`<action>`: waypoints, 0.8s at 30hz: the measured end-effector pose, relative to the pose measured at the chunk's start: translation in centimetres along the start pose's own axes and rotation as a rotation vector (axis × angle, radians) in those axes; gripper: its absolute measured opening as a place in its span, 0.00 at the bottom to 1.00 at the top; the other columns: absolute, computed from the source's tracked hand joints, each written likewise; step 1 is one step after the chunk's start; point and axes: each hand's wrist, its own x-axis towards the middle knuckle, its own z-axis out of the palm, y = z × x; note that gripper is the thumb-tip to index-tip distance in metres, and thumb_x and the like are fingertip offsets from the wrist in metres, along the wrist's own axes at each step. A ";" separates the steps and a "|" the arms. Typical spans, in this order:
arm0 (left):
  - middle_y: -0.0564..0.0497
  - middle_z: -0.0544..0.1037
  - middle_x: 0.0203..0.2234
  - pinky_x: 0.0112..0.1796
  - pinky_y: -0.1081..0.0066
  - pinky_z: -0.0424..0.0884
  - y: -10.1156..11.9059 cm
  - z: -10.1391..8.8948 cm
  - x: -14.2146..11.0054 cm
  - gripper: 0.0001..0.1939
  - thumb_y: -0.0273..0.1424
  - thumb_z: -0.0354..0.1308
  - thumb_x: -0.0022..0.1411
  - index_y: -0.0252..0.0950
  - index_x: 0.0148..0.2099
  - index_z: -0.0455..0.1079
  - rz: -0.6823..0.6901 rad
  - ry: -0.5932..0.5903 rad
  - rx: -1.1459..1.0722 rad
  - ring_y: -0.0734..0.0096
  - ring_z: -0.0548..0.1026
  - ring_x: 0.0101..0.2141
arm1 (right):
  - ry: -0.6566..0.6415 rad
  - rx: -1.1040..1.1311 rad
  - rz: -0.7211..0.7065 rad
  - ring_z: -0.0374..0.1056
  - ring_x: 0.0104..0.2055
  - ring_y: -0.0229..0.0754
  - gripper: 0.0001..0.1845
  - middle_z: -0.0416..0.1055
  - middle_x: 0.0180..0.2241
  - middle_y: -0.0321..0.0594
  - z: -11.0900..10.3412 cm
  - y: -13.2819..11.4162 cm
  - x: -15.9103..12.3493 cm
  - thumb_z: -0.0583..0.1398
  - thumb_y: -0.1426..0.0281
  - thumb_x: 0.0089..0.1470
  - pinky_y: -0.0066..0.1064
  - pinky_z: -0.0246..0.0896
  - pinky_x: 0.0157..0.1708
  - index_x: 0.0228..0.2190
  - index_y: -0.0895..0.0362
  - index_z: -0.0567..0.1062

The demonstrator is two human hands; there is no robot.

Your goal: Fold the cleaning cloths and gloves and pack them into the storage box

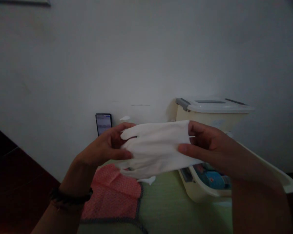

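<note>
While both hands [104, 145] [213, 146] pinch, a glove [156, 148] lies between.

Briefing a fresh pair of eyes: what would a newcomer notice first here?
First, the white, glove-like cloth at centre, held between the left hand and right hand. Then the pinkish-red textured cloth with dark edging, lower left of centre, and the open cream plastic box at lower right.
</note>
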 end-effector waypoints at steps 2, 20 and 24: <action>0.53 0.79 0.31 0.30 0.76 0.75 -0.3 -0.3 0.3 0.28 0.18 0.69 0.41 0.38 0.46 0.69 0.009 0.078 -0.043 0.71 0.78 0.29 | 0.014 0.006 0.009 0.65 0.28 0.36 0.09 0.65 0.26 0.32 -0.2 0.1 -0.1 0.61 0.62 0.54 0.24 0.64 0.22 0.33 0.54 0.68; 0.58 0.81 0.27 0.34 0.75 0.75 0.9 1.0 0.0 0.26 0.26 0.69 0.46 0.44 0.47 0.66 0.501 0.401 0.341 0.67 0.80 0.35 | 0.109 -0.159 -0.365 0.68 0.31 0.36 0.15 0.73 0.31 0.34 -0.8 -0.1 0.1 0.52 0.78 0.56 0.27 0.60 0.27 0.32 0.51 0.77; 0.56 0.81 0.27 0.33 0.76 0.74 0.2 1.2 0.7 0.17 0.30 0.70 0.46 0.41 0.40 0.71 0.574 0.417 0.220 0.71 0.79 0.31 | 0.169 -0.110 -0.342 0.64 0.27 0.34 0.16 0.72 0.29 0.33 -0.5 0.1 0.4 0.50 0.79 0.57 0.25 0.56 0.24 0.30 0.52 0.75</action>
